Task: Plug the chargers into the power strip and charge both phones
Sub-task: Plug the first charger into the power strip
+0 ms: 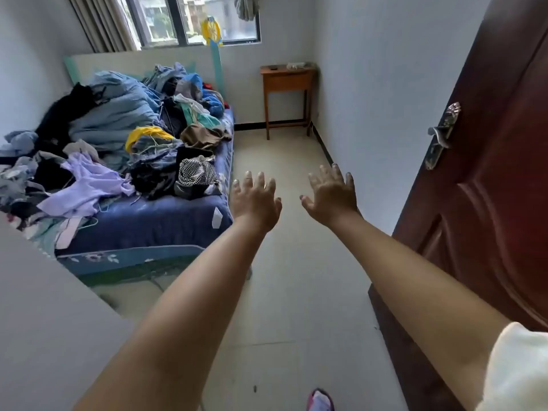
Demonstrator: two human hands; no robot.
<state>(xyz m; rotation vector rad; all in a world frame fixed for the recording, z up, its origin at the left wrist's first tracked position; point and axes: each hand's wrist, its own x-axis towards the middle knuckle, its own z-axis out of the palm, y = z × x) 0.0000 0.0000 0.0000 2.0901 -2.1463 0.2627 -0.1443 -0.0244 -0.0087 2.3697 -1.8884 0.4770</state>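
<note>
Two bare arms reach forward into a bedroom.
Left hand (255,201) and right hand (331,194) spread open, empty, above the floor (284,262); clothes-piled bed (154,221) left.

Small items on the side table (286,81) stay unidentifiable.

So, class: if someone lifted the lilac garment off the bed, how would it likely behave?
The lilac garment lies crumpled in folds, so it would probably hang floppy. It looks thin, likely light. It overlaps other clothes, so it might drag some along.

heaped clothes (118,137) on a blue bed (154,223), wooden side table (287,81), open brown door (489,188)
</note>
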